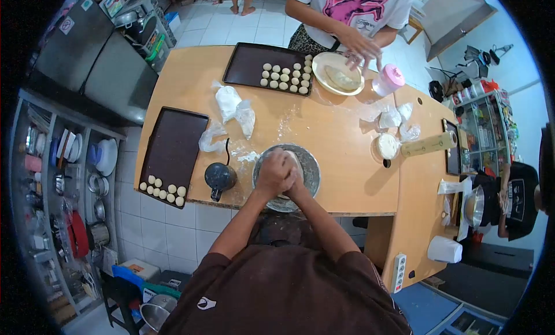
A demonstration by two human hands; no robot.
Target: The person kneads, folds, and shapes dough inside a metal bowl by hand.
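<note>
Both my hands are pressed together over a metal bowl (pixel 315 172) at the table's front edge. My left hand (pixel 276 172) is closed, its fingers curled on top. Against it, lower and to the right, is my right hand (pixel 295 187), also closed and partly hidden. Pale dough (pixel 294 158) shows beside the fingers, and most of it is covered by my hands. Left of the bowl stands a black appliance (pixel 220 179) with a cord. Flour dusts the wood beside the bowl.
Dough balls (pixel 171 189) lie on the left dark tray (pixel 175 135); more sit on the far tray (pixel 248 60). Bags of white powder (pixel 228 102) are behind the appliance. Across the table, a person's hands (pixel 358 46) work over a cream basin (pixel 338 92). A pink-lidded jar (pixel 388 79) stands beside it.
</note>
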